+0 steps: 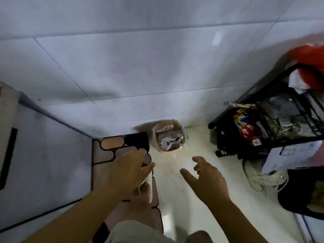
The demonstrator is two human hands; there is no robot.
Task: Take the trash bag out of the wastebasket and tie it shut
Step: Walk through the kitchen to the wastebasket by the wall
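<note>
A small orange wastebasket (175, 151) stands on the pale floor against the tiled wall. A clear trash bag (169, 135) lines it, its edge folded over the rim, with wrappers and dark scraps inside. My left hand (126, 171) reaches forward, low and left of the basket, with fingers spread and nothing in it. My right hand (208, 179) hovers below and right of the basket, fingers apart and empty. Both hands are well short of the bag.
A patterned mat (112, 146) lies on the floor at the left, under my leg and foot. A black wire rack (263, 130) full of packets stands at the right, with a red bag (312, 67) on top. Boxes and clear plastic sit further right.
</note>
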